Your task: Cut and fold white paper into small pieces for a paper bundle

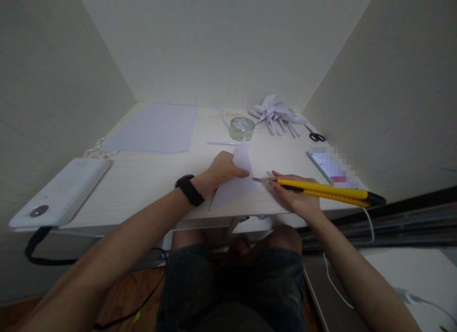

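A folded white paper (233,191) sits near the front edge of the desk, one pointed corner raised. My left hand (228,170) is closed on it, with the thumb lying across the paper. In my right hand (294,194) is a yellow utility knife (321,188), its blade out and pointing left. The blade tip is at the right edge of the paper, by my left thumb; whether it touches is hard to tell. Behind the paper lies a thin white stick (223,143), next to a roll of clear tape (242,128).
Several paper pinwheels (274,114) are heaped at the back right, near black-handled scissors (317,136) and a phone (330,168). White paper sheets (157,127) lie at the back left. A white device (64,191) with a black strap stands at the left edge.
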A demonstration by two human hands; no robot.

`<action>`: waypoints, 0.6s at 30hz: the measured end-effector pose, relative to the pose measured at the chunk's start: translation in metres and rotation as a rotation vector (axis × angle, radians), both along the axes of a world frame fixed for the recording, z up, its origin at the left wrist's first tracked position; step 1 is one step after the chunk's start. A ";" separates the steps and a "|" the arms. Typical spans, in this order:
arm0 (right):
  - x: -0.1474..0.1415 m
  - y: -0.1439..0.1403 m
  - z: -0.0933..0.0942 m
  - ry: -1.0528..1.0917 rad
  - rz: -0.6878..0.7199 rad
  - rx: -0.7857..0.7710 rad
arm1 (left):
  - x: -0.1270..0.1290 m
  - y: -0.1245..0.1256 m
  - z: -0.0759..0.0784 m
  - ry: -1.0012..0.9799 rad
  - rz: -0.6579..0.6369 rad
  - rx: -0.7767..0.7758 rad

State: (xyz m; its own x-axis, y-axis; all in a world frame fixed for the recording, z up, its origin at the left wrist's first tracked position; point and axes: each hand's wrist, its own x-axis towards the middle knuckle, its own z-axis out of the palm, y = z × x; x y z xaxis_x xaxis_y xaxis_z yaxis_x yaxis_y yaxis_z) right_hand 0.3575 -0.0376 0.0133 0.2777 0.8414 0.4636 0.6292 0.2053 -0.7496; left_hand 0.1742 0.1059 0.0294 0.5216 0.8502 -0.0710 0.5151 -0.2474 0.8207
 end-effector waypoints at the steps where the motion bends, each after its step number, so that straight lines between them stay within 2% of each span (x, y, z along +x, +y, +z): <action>1: 0.000 0.000 0.000 0.000 -0.001 0.003 | 0.000 0.000 0.000 -0.002 0.004 0.000; 18: 0.004 0.001 -0.006 -0.004 0.042 0.043 | 0.000 0.000 0.000 -0.091 0.019 -0.076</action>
State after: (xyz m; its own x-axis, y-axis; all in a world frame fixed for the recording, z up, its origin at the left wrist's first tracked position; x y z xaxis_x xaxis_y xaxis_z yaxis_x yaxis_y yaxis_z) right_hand 0.3614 -0.0367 0.0071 0.2409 0.8314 0.5007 0.6225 0.2635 -0.7370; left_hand 0.1739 0.1058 0.0295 0.5131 0.8537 -0.0888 0.4419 -0.1740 0.8801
